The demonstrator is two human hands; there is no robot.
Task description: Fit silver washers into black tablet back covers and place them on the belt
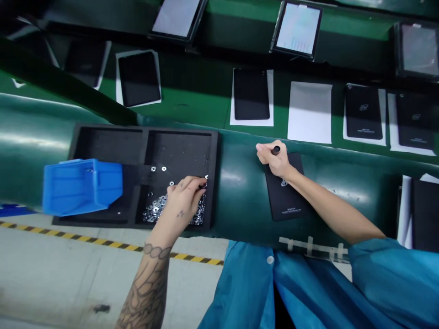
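My left hand [183, 196] is over the right part of a black divided tray [215, 183]. Its fingers are curled in a pinch above a heap of small shiny metal rings [156, 208]. One metal ring [206, 177] shows right at the fingertips; whether they grip it is unclear. My right hand [276, 158] is closed around a black pen-like tool [275, 150], whose round end points up toward me. Beneath that hand lies a black tablet back cover [286, 196] with a pale logo and lettering, its upper part partly covered by the hand and wrist.
A blue plastic bin [82, 187] rests on the tray's left side. Along the green bench behind lie black covers [252, 93] on white sheets and a bare white sheet [310, 112]. Tilted display frames [298, 27] stand farther back. More covers [425, 214] sit at the right edge.
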